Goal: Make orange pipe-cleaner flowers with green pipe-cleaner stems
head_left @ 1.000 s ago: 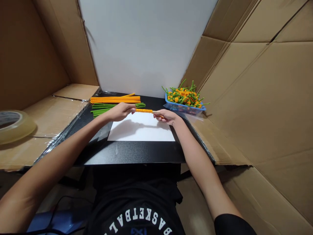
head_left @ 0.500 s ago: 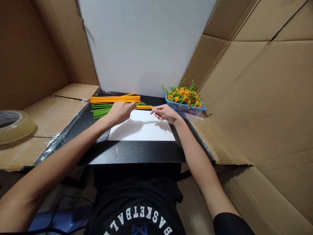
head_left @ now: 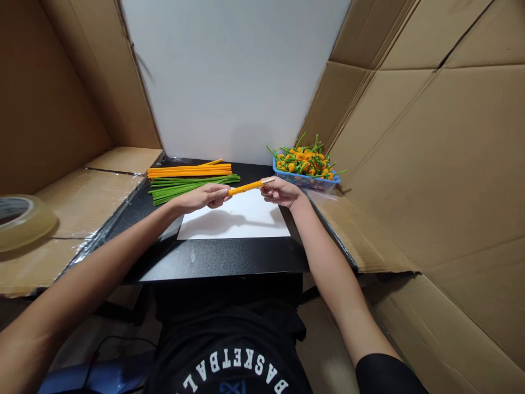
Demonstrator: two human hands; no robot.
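Observation:
An orange coil (head_left: 246, 188), which looks like a fuzzy stem wound round a thin stick, is stretched between my two hands above a white sheet (head_left: 233, 221). My left hand (head_left: 211, 196) pinches the coil's left end. At its right end my right hand (head_left: 279, 191) has its fingers closed, and a pale stick tip shows by the fingertips. Straight orange stems (head_left: 188, 170) lie in a bundle behind my left hand. Green stems (head_left: 176, 187) spread just in front of them, partly behind my left wrist.
A blue basket (head_left: 305, 179) heaped with orange and green pieces stands at the back right of the black table (head_left: 229, 260). A large tape roll (head_left: 36, 224) lies on cardboard at the left. Cardboard walls rise on both sides.
The coil now tilts up to the right, and more of it shows. My left hand has lowered a little and uncovered more green stems. The camera view has shifted slightly.

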